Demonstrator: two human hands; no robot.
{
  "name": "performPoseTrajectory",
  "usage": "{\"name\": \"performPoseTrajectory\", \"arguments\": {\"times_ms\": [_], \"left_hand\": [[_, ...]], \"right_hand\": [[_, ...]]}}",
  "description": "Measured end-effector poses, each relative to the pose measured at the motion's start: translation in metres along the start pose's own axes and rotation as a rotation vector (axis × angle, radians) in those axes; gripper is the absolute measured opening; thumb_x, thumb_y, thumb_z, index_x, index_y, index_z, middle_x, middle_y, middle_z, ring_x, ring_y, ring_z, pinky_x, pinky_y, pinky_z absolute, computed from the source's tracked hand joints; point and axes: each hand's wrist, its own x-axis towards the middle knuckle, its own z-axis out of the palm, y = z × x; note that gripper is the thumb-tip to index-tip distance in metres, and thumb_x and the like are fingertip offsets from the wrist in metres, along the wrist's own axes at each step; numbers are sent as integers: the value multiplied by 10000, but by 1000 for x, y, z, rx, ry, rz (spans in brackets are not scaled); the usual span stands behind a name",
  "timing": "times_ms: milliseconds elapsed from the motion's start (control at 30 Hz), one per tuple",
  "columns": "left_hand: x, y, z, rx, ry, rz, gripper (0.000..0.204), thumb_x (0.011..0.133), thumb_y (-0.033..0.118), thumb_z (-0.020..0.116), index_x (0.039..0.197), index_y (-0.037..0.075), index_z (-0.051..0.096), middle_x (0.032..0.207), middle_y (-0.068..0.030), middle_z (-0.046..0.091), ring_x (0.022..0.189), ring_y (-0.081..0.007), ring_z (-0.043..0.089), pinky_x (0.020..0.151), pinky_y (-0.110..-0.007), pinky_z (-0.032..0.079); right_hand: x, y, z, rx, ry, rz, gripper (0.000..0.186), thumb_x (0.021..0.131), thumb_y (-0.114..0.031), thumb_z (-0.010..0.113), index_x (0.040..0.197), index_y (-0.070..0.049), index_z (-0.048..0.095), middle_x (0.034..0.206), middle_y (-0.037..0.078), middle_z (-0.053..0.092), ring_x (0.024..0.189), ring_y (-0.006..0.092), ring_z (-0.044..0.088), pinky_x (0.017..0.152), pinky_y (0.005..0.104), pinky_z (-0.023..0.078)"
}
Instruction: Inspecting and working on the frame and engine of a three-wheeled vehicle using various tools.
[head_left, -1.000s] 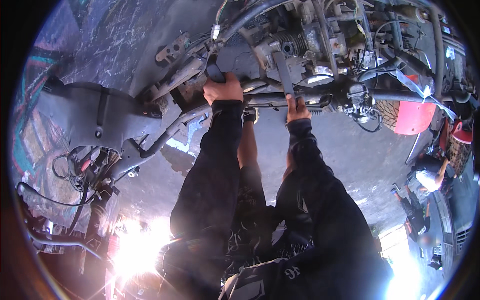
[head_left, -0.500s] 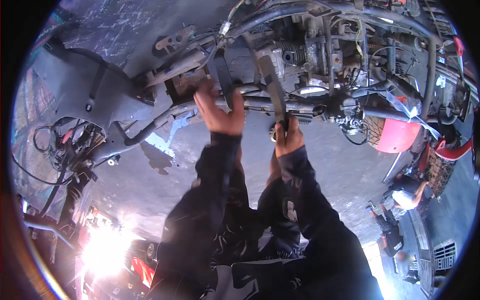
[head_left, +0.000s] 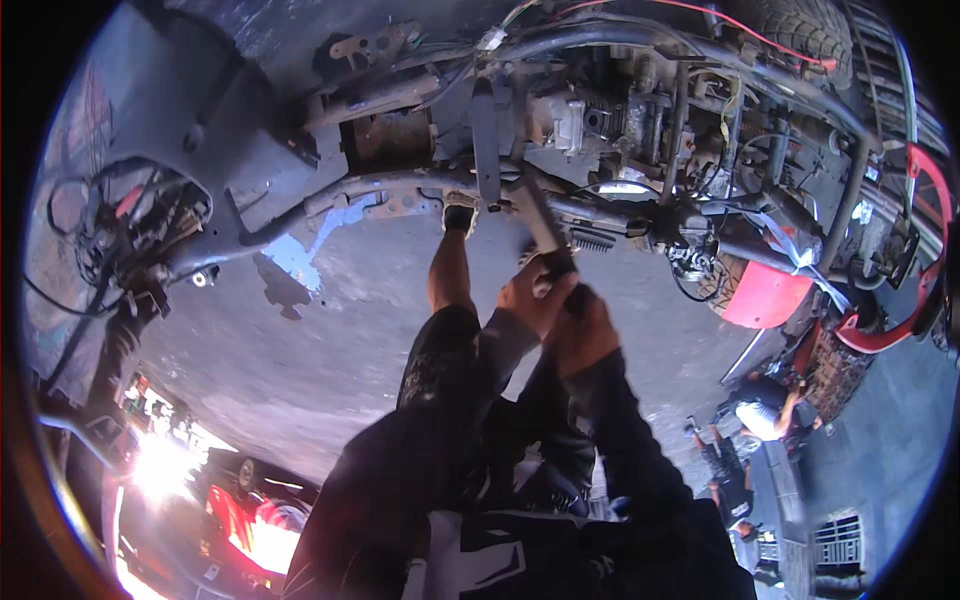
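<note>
Just below the frame's near tube, my two hands come together on a long flat grey tool with a dark handle [head_left: 541, 222]; its exact kind does not show. My right hand [head_left: 587, 338] is wrapped round the dark handle end. My left hand [head_left: 532, 298] is closed on the same tool just above it, its fingers partly blurred. The tool's upper end reaches up against the near tube [head_left: 390, 183] of a stripped vehicle frame. Beside it, a flat dark metal bar [head_left: 485, 140] spans the frame, with neither hand on it.
An engine [head_left: 640, 125] sits in the frame at the right, with a carburetor [head_left: 693, 240] on its near side. My foot [head_left: 459, 214] stands under the near tube. A grey plastic body panel [head_left: 190, 100] is at upper left, a red fender [head_left: 765, 295] at right. Other people [head_left: 765, 410] are at lower right.
My left hand has left the flat dark bar and moved right and down onto the tool. My right hand has drawn the tool down and toward me. The view has shifted slightly.
</note>
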Motion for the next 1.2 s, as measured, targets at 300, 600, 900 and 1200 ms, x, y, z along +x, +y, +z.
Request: {"name": "performPoseTrajectory", "arguments": {"times_ms": [300, 600, 900, 1200], "left_hand": [[20, -29, -8, 95, -91, 76, 187, 919, 167, 635, 1023, 12, 632, 906, -78, 685, 861, -173, 677, 784, -305, 531], [66, -170, 40, 71, -320, 92, 252, 900, 259, 641, 1010, 37, 682, 969, -101, 698, 881, -211, 686, 778, -339, 547], [123, -213, 59, 226, -638, 213, 340, 887, 406, 596, 1003, 97, 678, 973, -113, 696, 880, -311, 675, 792, -421, 531], [121, -197, 0, 550, -762, -1, 384, 875, 404, 553, 1072, 93, 661, 976, -138, 693, 940, -323, 672, 838, -527, 484]], "right_hand": [[136, -13, -110, -452, 86, -451, 477, 868, -122, 637, 1332, -166, 537, 1045, 204, 644, 851, 414, 627, 776, 450, 515], [231, -52, -122, -1000, 7, -689, 372, 941, -118, 539, 1313, -137, 550, 1100, 180, 638, 923, 383, 635, 789, 437, 511], [250, -49, -55, -1258, -89, -1085, 311, 857, -98, 631, 1167, -83, 659, 1053, 125, 689, 836, 304, 670, 728, 372, 534], [227, -61, -49, -1046, -237, -728, 426, 877, -55, 613, 1300, -96, 575, 970, 208, 683, 817, 381, 676, 653, 445, 528]]}}
